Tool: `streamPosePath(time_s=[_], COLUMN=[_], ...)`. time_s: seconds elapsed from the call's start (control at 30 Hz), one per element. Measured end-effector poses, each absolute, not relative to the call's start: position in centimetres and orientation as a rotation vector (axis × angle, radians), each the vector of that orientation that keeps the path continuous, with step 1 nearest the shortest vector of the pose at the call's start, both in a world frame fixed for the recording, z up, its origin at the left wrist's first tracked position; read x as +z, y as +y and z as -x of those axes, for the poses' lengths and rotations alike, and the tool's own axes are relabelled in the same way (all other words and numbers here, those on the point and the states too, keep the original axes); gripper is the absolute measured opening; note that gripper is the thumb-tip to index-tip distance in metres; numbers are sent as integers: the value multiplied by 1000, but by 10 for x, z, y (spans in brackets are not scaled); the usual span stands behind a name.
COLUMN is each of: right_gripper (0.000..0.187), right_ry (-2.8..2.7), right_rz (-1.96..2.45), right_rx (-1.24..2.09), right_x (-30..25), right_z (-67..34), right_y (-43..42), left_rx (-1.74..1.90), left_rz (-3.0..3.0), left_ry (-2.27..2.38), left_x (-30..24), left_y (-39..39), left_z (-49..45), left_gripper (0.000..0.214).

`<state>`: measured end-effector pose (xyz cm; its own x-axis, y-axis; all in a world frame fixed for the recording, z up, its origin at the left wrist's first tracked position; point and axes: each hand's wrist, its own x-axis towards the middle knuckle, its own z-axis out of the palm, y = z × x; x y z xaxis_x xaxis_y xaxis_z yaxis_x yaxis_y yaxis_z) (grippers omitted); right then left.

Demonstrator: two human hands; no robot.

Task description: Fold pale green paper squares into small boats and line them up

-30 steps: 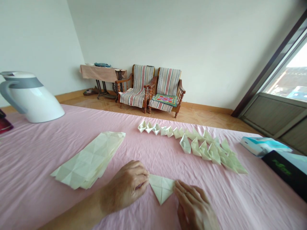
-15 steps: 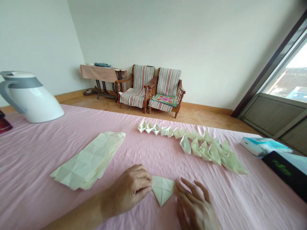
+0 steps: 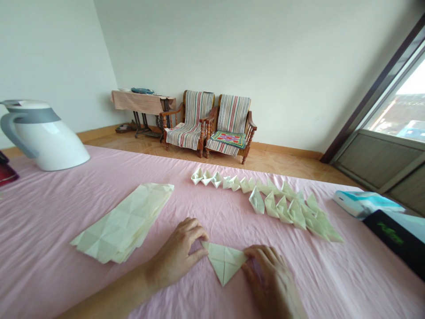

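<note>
With twelve o'clock straight away from us, the folded paper triangle [image 3: 224,262] lies flat on the pink cloth [image 3: 199,208] between our two hands. From our left hand [image 3: 181,254] it sits toward three o'clock; from our right hand [image 3: 274,279], toward nine. Its long edge runs roughly from nine to just past three, and its point faces six, toward us. Neither grip is clearly nearer: the left pinches one end of the long edge between thumb and finger, and the right appears to pinch the other end the same way. Our fingertips partly cover both corners, so we cannot make out their very tips, nor the paper's underside or how many layers it has. The bottom edge cuts off our right wrist. Around ten o'clock from the triangle lies a stack of creased paper [image 3: 122,223]; toward one stand rows of folded paper boats [image 3: 270,204], overlapping too much at the right to count. A dark red object [image 3: 6,170] is cut off at the left edge.
</note>
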<state>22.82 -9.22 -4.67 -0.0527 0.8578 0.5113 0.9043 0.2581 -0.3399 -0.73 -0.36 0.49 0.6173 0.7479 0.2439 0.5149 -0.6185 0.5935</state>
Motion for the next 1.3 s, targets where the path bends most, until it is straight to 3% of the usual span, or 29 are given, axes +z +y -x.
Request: streamPosePath(time_s=[0.6,0.73,0.87,1.07,1.3], right_gripper=[10,24,16,24,16], right_ry=[-1735,-1618,-1736,-1790,-1909], right_rz=[1556,1497,1462,1470,1517], right_rx=[153,165,194,48,-167], right_x=[-42,-40,-35,-29,-28], right_z=[-224,-220,-218,-216,-218], right_y=[-92,-92,-95,-100,-99], left_rx=[693,846,1073,1311,975], left_rz=[-2394,-2470,-2569,-2420,-2180], left_ry=[908,811,627,643,960], left_x=[7,8,6,5,-6], left_y=[-5,-7,-10,-13,-5], left_z=[6,8,10,8,6], left_gripper=[22,21,19,22,48])
